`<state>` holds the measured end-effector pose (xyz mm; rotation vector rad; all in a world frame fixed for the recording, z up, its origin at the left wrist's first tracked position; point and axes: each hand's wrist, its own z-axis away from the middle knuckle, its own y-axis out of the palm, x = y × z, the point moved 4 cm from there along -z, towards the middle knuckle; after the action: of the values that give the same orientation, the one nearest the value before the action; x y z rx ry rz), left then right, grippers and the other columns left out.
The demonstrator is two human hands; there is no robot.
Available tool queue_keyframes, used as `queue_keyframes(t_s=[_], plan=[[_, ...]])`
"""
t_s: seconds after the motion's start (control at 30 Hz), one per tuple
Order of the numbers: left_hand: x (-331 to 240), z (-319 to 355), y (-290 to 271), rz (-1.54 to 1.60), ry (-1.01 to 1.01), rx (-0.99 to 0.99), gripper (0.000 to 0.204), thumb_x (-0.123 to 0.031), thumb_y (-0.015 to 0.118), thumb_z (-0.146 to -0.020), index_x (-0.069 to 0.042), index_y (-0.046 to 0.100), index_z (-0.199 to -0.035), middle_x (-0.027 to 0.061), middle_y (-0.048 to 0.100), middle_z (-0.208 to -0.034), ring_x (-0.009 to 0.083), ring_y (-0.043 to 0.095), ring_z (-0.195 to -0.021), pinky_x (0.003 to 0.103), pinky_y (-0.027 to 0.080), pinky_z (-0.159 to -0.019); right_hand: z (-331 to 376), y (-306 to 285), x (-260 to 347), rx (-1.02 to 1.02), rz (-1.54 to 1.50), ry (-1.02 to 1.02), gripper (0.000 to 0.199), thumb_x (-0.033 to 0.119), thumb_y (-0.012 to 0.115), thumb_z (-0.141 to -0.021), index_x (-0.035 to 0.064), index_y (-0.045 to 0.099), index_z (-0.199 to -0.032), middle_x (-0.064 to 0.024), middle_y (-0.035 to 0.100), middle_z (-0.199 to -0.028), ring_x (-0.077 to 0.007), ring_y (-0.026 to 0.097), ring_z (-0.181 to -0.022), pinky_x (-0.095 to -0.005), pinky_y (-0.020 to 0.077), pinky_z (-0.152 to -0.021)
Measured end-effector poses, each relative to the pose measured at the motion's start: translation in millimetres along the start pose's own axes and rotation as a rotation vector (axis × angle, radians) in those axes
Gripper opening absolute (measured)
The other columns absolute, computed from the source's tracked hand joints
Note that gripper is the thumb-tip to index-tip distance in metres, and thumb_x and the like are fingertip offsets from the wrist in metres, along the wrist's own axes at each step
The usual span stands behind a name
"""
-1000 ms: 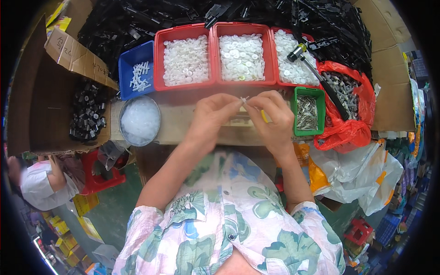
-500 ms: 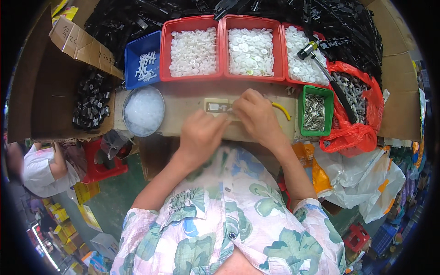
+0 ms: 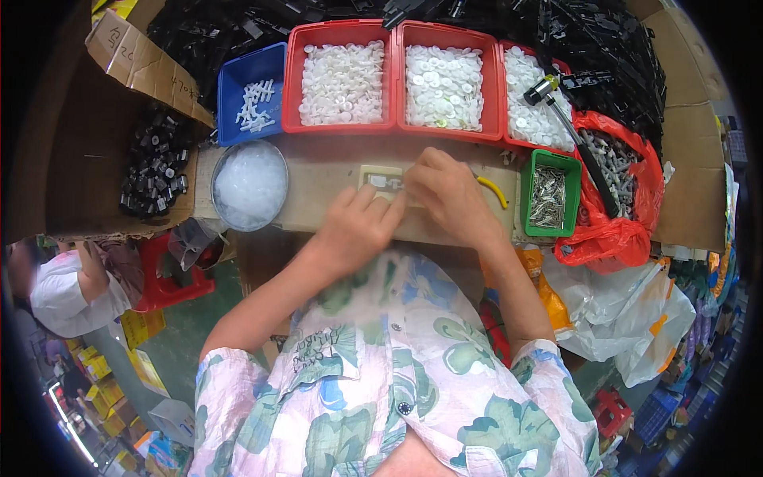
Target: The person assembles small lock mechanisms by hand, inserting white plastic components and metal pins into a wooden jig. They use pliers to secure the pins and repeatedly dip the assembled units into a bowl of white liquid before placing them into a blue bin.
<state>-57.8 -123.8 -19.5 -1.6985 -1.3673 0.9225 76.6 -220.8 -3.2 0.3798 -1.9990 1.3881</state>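
A small cream block [image 3: 368, 172] lies on the work surface before me, with white and pale grey parts in its recess. My right hand [image 3: 447, 189] is at the block's right end, thumb and fingers pinched together; what they hold is hidden. My left hand [image 3: 359, 225] is at the block's near edge, fingers bent and held together, slightly blurred, their tips by the recess. Whatever the left fingertips grip is too small to make out. A curved yellow handle [image 3: 494, 191] sticks out just right of my right hand.
Red bins [image 3: 395, 103] of white discs line the back, beside a blue bin [image 3: 226, 99]. A round bowl [image 3: 250, 184] stands left. On the right are a green bin [image 3: 574, 191] of metal pins, a hammer [image 3: 596, 171] and a red bag [image 3: 648, 187]. A person [image 3: 75, 278] sits far left.
My left hand has opened out a little and its fingers have come up nearer the block's recess. My right hand stays at the block's right end. The whole view has shifted slightly.
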Motion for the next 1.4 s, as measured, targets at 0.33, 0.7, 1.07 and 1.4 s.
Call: queue_keyframes(t_s=[0.33,0.7,1.07,1.4], plan=[[-1.7,-3.9,-4.4,-0.056,0.114,0.051,0.034,-0.015,0.069,-0.082,0.003,0.071,-0.11,0.002,0.054,-0.07,0.0185,0.055,-0.073,0.033,0.041,-0.063,-6.6,-7.0,-0.2,0.086,-0.023,0.012,0.009,0.007,0.071,-0.082,0.0018,0.068,-0.089,-0.0115,0.059,-0.088,-0.0325,0.062,-0.086,-0.0447,0.0478,-0.07],[-3.4,-0.7,-2.4,-0.034,0.079,0.097,0.038,-0.017,0.075,-0.081,0.002,0.07,-0.113,0.003,0.056,-0.069,0.0206,0.054,-0.071,0.034,0.04,-0.063,5.6,-8.5,-1.7,-0.051,-0.029,-0.016,0.009,0.004,0.07,-0.083,0.0009,0.068,-0.091,-0.0129,0.059,-0.089,-0.0328,0.063,-0.084,-0.0439,0.0489,-0.07],[5.6,-50.2,-24.9,0.28,-0.063,-0.067,0.027,-0.009,0.079,-0.077,-0.003,0.071,-0.102,0.0038,0.057,-0.07,0.0232,0.055,-0.069,0.038,0.042,-0.063,111.2,-112.4,-62.0,-0.433,0.324,0.594,0.017,0.003,0.07,-0.087,-0.0014,0.067,-0.103,-0.0145,0.062,-0.093,-0.0329,0.065,-0.08,-0.0411,0.051,-0.071],[2.2,-161.7,30.2,0.37,0.071,-0.153,0.019,0.0,0.069,-0.075,-0.003,0.069,-0.093,0.0076,0.061,-0.086,0.0268,0.058,-0.089,0.038,0.047,-0.076,118.6,-103.9,-78.9,-0.373,0.431,0.553,0.008,0.001,0.067,-0.085,-0.0023,0.065,-0.093,-0.0169,0.061,-0.088,-0.0379,0.064,-0.081,-0.0467,0.0496,-0.069]])
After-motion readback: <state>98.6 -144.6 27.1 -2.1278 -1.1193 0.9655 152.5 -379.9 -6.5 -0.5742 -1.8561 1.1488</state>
